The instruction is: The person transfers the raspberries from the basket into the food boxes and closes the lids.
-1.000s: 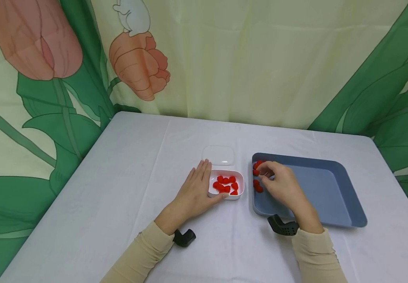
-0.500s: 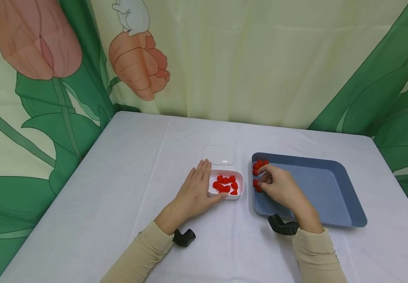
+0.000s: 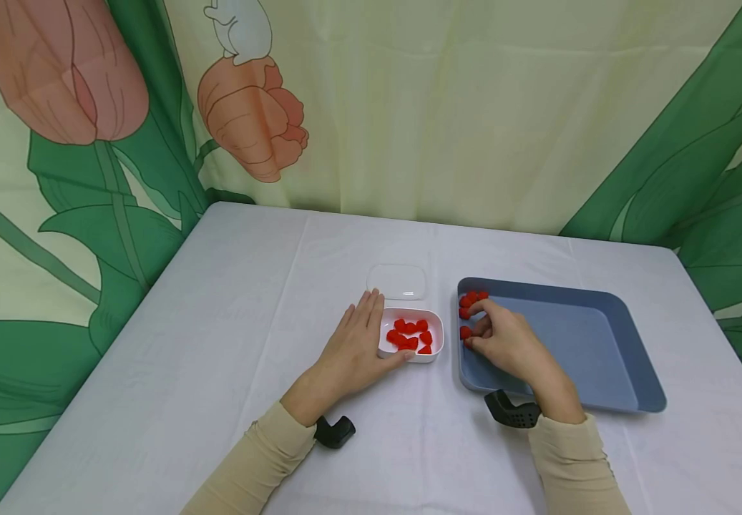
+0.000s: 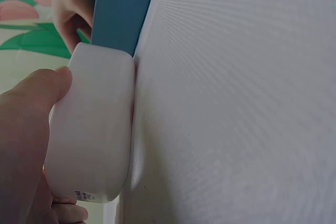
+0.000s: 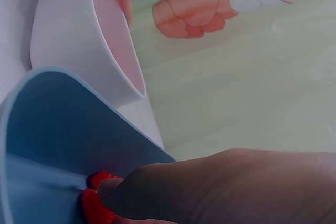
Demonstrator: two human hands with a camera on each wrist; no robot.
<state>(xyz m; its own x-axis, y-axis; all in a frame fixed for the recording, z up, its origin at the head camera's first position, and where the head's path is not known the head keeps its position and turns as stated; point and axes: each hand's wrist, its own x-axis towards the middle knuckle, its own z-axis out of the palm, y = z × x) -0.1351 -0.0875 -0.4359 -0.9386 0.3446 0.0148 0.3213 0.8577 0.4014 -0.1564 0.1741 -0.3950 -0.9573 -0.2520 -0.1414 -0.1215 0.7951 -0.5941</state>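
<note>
Your right hand (image 3: pixel 509 345) has moved a little nearer to you since a second ago, and its thumb now touches the near red berries (image 3: pixel 465 332) by the left wall of the blue tray (image 3: pixel 583 343), but I can't tell if the fingers pinch one. Your left hand (image 3: pixel 353 355) has stayed put, fingers straight along the left side of the white box (image 4: pixel 94 124), thumb on its near rim. That box, left of the tray, has more berries (image 3: pixel 411 329) inside.

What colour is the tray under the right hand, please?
The tray is greyish blue, seen best in the head view.
</note>
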